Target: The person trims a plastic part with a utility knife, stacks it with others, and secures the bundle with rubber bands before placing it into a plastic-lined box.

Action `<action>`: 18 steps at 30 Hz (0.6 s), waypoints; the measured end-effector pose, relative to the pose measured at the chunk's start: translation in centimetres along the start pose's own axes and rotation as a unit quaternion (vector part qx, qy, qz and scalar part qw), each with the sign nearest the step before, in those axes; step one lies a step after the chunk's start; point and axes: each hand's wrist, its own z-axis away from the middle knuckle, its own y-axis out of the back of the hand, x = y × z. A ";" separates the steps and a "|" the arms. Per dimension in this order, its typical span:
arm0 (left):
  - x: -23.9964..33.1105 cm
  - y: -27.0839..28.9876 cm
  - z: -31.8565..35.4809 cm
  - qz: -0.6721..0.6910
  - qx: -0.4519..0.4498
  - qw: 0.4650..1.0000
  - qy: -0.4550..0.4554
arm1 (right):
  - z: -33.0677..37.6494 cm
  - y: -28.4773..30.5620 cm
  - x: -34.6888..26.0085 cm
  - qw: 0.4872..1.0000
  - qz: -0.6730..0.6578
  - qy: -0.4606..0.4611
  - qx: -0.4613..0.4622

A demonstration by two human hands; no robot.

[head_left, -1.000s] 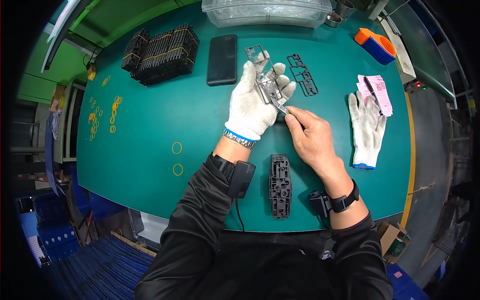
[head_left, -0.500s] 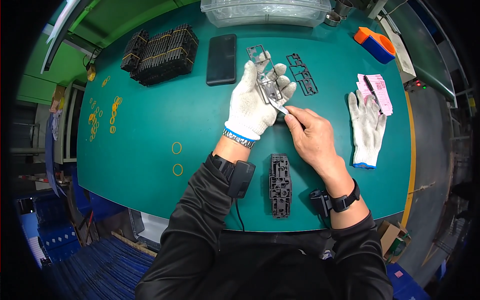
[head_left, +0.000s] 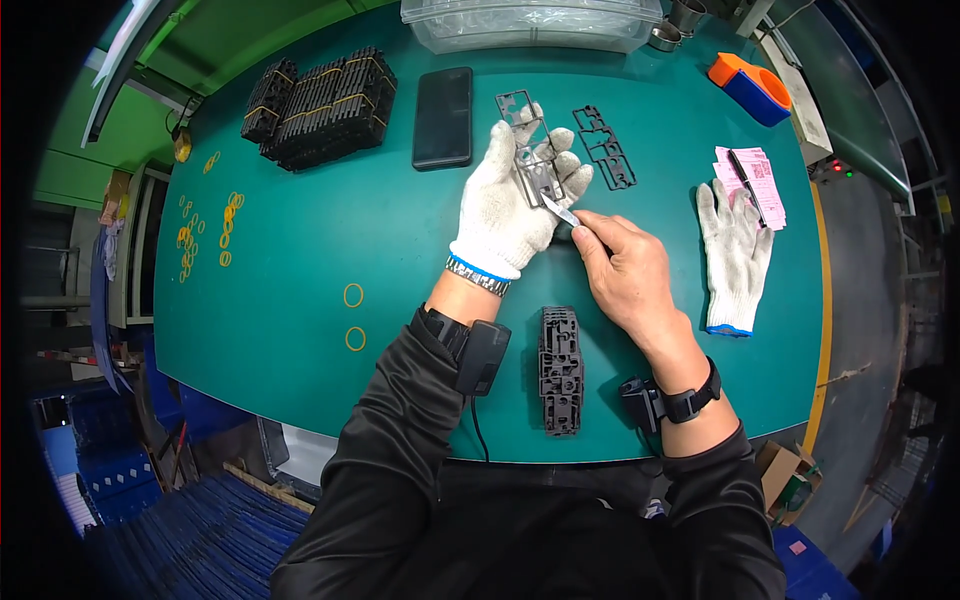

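Note:
My left hand (head_left: pixel 500 205), in a white knit glove, holds a thin black plastic frame (head_left: pixel 541 180) with its thumb on one side and fingers behind. Bare, my right hand (head_left: pixel 627 268) grips a small knife (head_left: pixel 561 211) with a silvery blade. The blade's tip meets the lower end of the frame. A similar black frame (head_left: pixel 606 150) lies on the table just right of the gloved fingers. Between my forearms sits a stack of black frames (head_left: pixel 560 372).
On the green table (head_left: pixel 300 230) are banded black parts (head_left: pixel 330 110), a dark phone-like slab (head_left: pixel 443 118) and yellow rubber bands (head_left: pixel 229 228). To the right lie a spare glove (head_left: pixel 733 260), pink papers with a pen (head_left: pixel 745 188) and an orange-and-blue tape dispenser (head_left: pixel 750 90). A clear bin (head_left: pixel 530 25) stands behind.
The knife and my right hand have shifted very slightly to the right along the frame's lower end. My left hand and the frame stay almost still.

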 end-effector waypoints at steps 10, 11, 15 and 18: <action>0.0 -0.2 0.1 -0.002 0.002 1.000 0.001 | 0.0 0.1 0.1 1.000 -0.001 0.000 -0.005; 0.0 -0.2 0.1 -0.002 0.002 1.000 0.001 | 0.0 0.2 0.1 1.000 -0.001 0.000 -0.005; 0.0 -0.2 0.1 -0.010 0.004 1.000 0.004 | -0.1 0.4 0.1 1.000 0.012 -0.001 -0.013; 0.0 -0.1 0.1 -0.005 -0.001 1.000 0.014 | -0.2 0.6 0.2 0.999 0.036 -0.002 -0.018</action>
